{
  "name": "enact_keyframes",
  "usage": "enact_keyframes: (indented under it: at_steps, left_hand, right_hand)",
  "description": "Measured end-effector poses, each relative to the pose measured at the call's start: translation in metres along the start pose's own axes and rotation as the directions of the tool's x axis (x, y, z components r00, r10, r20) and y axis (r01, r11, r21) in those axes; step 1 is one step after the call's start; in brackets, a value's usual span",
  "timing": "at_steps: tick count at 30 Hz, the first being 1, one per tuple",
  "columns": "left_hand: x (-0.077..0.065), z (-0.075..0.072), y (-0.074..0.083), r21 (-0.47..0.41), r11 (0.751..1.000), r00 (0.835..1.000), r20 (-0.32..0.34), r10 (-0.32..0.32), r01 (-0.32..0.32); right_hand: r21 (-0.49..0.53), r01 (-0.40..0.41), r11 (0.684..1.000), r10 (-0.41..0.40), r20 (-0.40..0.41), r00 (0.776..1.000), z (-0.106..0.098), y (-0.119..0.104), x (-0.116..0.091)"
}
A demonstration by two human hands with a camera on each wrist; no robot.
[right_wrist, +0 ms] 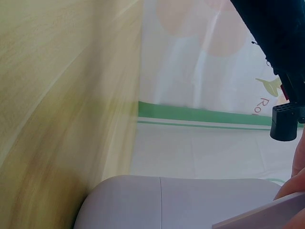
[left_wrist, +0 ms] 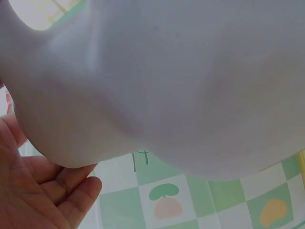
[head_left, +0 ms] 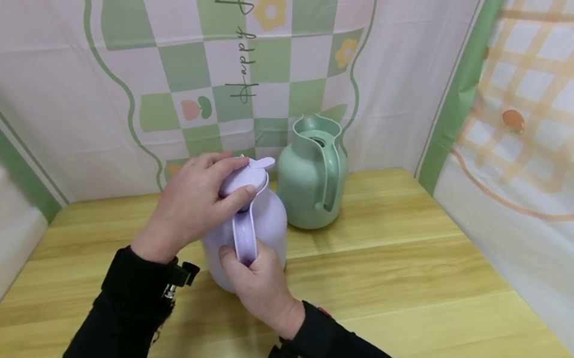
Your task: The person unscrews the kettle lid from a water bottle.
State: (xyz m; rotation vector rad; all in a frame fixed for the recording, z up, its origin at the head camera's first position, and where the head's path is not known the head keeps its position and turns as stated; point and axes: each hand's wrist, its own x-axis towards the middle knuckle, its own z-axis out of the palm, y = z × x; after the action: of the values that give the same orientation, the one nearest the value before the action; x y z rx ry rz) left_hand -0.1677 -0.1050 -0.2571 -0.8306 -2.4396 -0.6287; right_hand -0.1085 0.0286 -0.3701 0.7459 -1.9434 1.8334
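Observation:
A light purple thermos jug (head_left: pixel 271 220) stands upright on the wooden table, its handle towards me. My left hand (head_left: pixel 189 201) lies over the top and grips the purple lid (head_left: pixel 241 180) between thumb and fingers. A dark strip shows under the lid, at the mouth. My right hand (head_left: pixel 262 279) holds the jug's handle (head_left: pixel 244 236) low down, thumb on its left side. In the left wrist view the pale jug (left_wrist: pixel 167 95) fills most of the picture, with left-hand fingers (left_wrist: pixel 71 191) curling by its rim. The right wrist view catches the jug's body (right_wrist: pixel 128 205) and little of the right hand.
Just behind and to the right stands a green thermos jug (head_left: pixel 304 189) without a lid on its open mouth. The wooden table (head_left: pixel 388 286) ends at a checked cloth backdrop (head_left: pixel 185 65). Cloth also hangs at both sides.

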Motion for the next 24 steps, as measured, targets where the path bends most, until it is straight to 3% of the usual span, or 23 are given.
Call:
enact_keyframes:
  at_steps: [24]
  left_hand:
    - [0.0038,0.0042,0.006,0.048,0.996,0.994,-0.08,-0.071,0.075]
  right_hand:
    - [-0.007,-0.007,1.0,0.007,0.004,1.0,-0.0009,0.0016,0.0]
